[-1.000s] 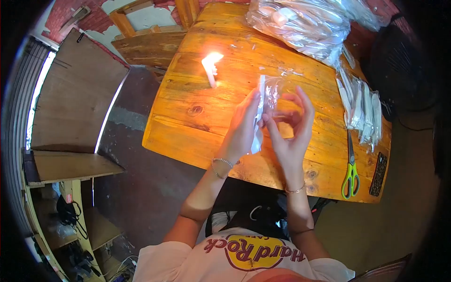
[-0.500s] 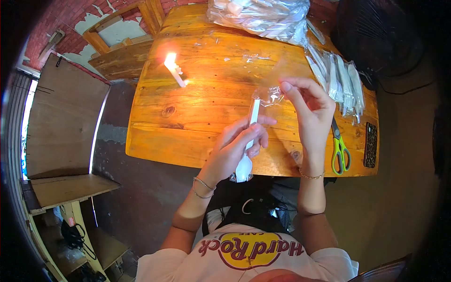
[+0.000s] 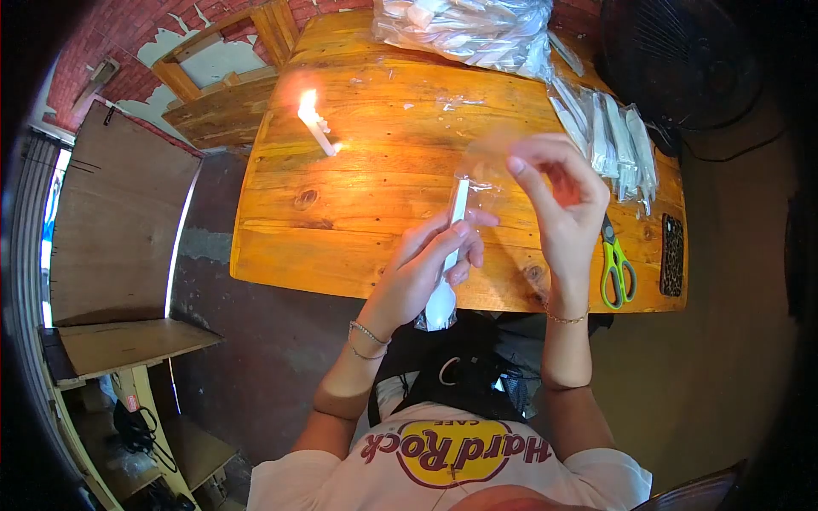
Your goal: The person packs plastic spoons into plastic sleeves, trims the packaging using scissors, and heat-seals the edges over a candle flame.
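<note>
My left hand [image 3: 426, 260] is closed around a white plastic spoon [image 3: 440, 300], its bowl toward me and its handle pointing up and away. Clear film shows around the bowl and past the handle's tip, so the spoon lies in a clear plastic sleeve [image 3: 484, 189]. At the upper end of the sleeve, my right hand [image 3: 564, 183] has thumb and forefinger pinched together on the film. The film there is smeared and see-through, so its exact edge is hard to make out.
A lit candle [image 3: 316, 124] stands tilted on the wooden table [image 3: 290, 247]. A big bag of wrapped cutlery [image 3: 469, 34] lies at the back. On the right are several wrapped pieces [image 3: 626, 149], green-handled scissors [image 3: 618, 272], a leopard-print phone [image 3: 672, 255] and a dark fan [image 3: 682, 68].
My right hand has shifted slightly, and the film between it and the handle's tip now stands higher and looks more blurred. My left hand keeps its hold on the spoon.
</note>
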`<action>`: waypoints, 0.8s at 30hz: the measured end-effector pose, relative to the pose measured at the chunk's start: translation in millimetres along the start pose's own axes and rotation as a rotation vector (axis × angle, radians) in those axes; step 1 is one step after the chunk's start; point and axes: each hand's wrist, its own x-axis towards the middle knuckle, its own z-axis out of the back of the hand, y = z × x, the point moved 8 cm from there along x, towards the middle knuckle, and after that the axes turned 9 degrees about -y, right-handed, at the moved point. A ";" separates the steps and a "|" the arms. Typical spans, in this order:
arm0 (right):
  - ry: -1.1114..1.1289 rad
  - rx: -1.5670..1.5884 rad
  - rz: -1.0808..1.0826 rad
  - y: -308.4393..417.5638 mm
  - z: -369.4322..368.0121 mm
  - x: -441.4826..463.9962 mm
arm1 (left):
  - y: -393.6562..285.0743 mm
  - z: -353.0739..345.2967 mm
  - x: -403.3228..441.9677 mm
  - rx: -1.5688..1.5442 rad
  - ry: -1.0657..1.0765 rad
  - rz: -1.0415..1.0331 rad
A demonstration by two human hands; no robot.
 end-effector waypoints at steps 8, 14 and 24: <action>0.233 -0.249 0.346 23.8 -7.0 -30.3 | -4.8 6.5 -1.7 -0.155 -0.062 -0.072; 0.270 -0.285 0.338 24.2 -7.0 -39.4 | -4.9 2.9 -1.3 0.103 -0.080 -0.096; 0.136 0.117 -0.371 -33.9 4.8 -57.8 | -11.1 5.7 -3.0 0.146 -0.114 -0.241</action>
